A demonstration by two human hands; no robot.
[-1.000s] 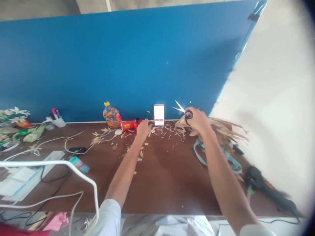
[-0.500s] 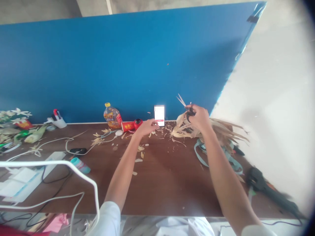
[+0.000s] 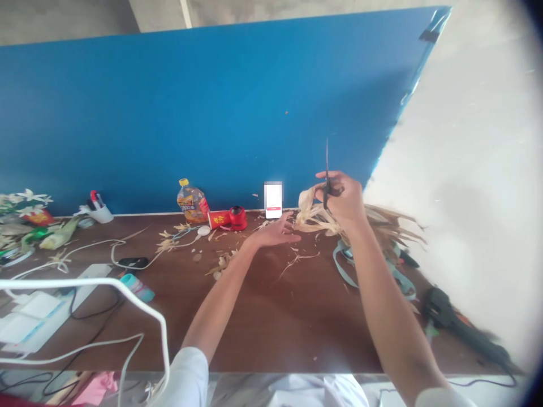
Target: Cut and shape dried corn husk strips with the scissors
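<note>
A: What are the fingers doing?

B: The right hand (image 3: 345, 198) is clenched on the black-handled scissors (image 3: 327, 186), its fingers closed around the loops. The blades are shut and point straight up, which keeps their tips clear of everything below. The left hand (image 3: 275, 232) is released, its fingers spread and empty, low over the brown tabletop (image 3: 322, 316).

A: And the bundle?

B: The dried corn husks (image 3: 316, 217) sit just right of the propped smartphone (image 3: 273, 199), directly beneath the right hand, their ragged ends fanning out behind it. I cannot tell whether that hand touches them. Thin husk shreds (image 3: 297, 259) lie in front of the smartphone, near the left fingertips.

A: Why is the smartphone upright?

B: Probably so its screen can be read with both hands busy. It stands against the blue board (image 3: 169, 113).

A: Any containers?

B: Left of the smartphone, a plastic bottle (image 3: 192, 202) of orange liquid leans against the board, and a red cup (image 3: 218, 219) lies on its side, its inside hidden. Farther left of the smartphone, a white holder (image 3: 99, 212) keeps pens upright within reach
</note>
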